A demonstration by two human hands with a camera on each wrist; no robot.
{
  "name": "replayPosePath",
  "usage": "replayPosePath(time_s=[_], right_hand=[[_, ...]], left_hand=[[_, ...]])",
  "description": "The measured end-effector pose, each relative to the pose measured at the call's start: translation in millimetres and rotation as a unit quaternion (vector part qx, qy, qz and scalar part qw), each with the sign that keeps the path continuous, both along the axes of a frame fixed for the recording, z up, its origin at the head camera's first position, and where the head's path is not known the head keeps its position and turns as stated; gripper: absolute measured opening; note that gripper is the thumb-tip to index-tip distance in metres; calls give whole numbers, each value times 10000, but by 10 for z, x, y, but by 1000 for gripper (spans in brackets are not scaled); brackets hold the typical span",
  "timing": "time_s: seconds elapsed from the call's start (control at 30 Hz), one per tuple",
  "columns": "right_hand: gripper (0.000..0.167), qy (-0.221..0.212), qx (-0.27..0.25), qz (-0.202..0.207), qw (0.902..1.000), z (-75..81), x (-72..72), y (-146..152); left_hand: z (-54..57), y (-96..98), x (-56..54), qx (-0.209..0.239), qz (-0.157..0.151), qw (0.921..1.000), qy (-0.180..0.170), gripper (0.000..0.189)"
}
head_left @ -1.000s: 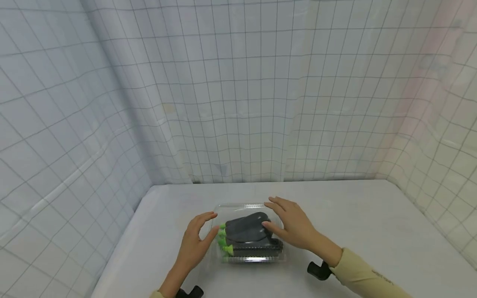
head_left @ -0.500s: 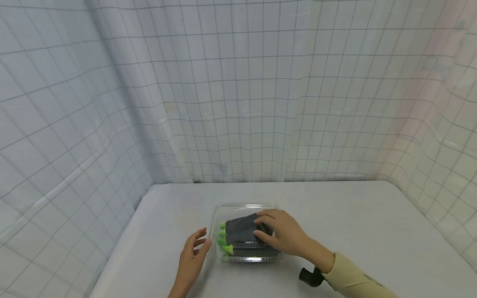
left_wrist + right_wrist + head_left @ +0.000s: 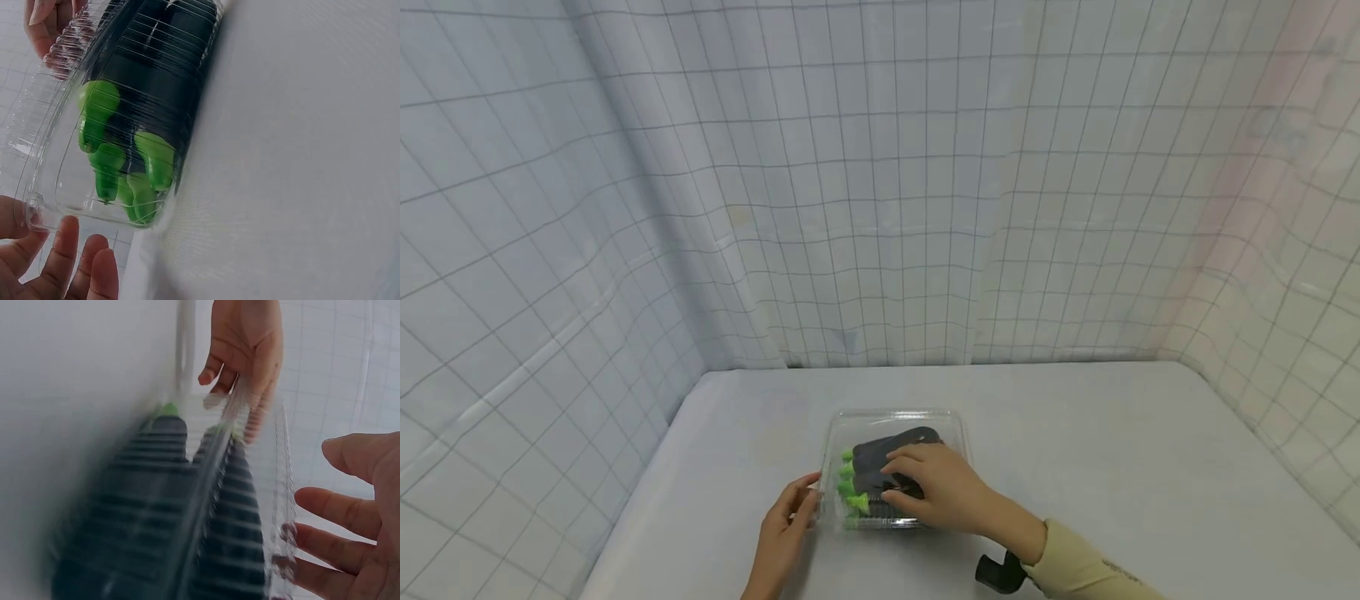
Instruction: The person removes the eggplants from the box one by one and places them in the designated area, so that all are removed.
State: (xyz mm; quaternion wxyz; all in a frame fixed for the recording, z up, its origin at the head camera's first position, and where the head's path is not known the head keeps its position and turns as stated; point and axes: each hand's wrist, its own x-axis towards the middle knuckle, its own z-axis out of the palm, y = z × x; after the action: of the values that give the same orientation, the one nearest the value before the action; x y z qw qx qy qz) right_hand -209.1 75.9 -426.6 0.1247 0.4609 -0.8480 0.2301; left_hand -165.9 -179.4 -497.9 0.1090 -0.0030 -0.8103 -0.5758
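Note:
A clear plastic clamshell box rests on the table, holding several dark eggplants with green stems. My left hand is at the box's left side; in the left wrist view its thumb and fingers pinch the corner of the rim. The right hand reaches over the right part of the lid, its fingers spread and bent above the eggplants. In the right wrist view the fingers of that hand lie close along the ribbed edge of the box, loosely apart.
A white cloth covers the table. White curtains with a grid pattern hang behind the table and on both sides. A black wrist mount sits under the right sleeve.
The right hand has moved left across the lid, from the box's far right corner to over the eggplants. The left hand has come down and onto the box's left rim. The box stays in place.

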Motion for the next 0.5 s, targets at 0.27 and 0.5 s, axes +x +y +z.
replayPosePath(time_s=[0.27, 0.5], right_hand=[[32, 144, 192, -67, 9997, -113, 98, -135], [37, 569, -259, 112, 9980, -210, 178, -305]], left_hand=[[-14, -19, 31, 374, -236, 9990, 115, 38], [-69, 34, 37, 1055, -205, 9936, -352, 31]])
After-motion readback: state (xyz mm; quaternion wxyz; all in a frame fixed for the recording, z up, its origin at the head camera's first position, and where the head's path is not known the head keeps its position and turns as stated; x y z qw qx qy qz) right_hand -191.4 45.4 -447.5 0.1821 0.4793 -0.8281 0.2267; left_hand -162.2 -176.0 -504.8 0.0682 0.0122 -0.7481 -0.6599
